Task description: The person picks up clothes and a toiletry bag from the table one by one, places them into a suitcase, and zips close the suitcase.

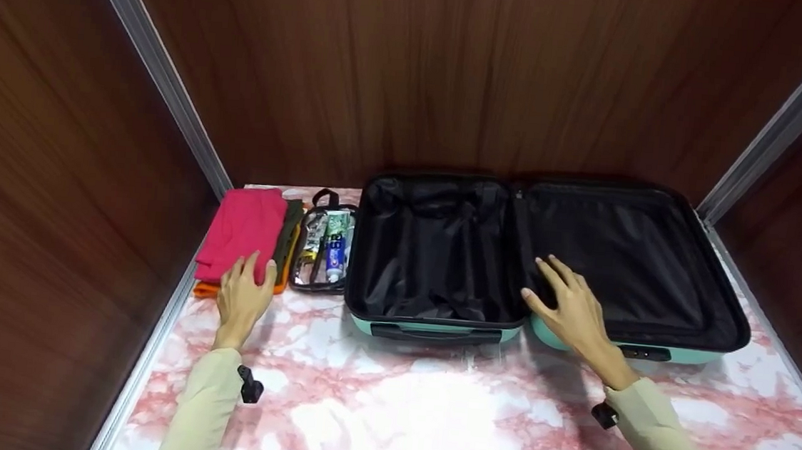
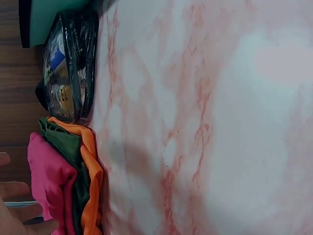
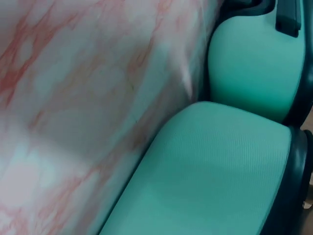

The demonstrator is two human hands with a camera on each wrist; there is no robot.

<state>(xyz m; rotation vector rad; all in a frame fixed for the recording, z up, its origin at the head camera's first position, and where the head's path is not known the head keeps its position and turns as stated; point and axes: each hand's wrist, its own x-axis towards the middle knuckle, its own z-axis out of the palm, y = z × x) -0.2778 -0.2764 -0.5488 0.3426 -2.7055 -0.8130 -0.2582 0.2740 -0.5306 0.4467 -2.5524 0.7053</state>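
Note:
My left hand (image 1: 244, 302) reaches to the near edge of a stack of folded clothes, fingers spread at the pink garment (image 1: 247, 224). Whether they touch it I cannot tell. Beneath the pink one lie a dark green garment (image 2: 63, 139) and an orange garment (image 2: 91, 169). An opened mint-green suitcase (image 1: 442, 250) with black lining lies flat, both halves facing up. Over the near inner corner of its right half (image 1: 626, 271) hovers my right hand (image 1: 573, 317), holding nothing, fingers extended. Only a sliver of finger shows at the right wrist view's edge.
Between clothes and suitcase lies a see-through toiletry pouch (image 1: 302, 274) with a black handle, holding a toothpaste tube (image 1: 335, 248) and other items. All rest on a pink-and-white marbled surface (image 1: 393, 417). Brown wood-look panels (image 1: 420, 69) enclose the back and sides.

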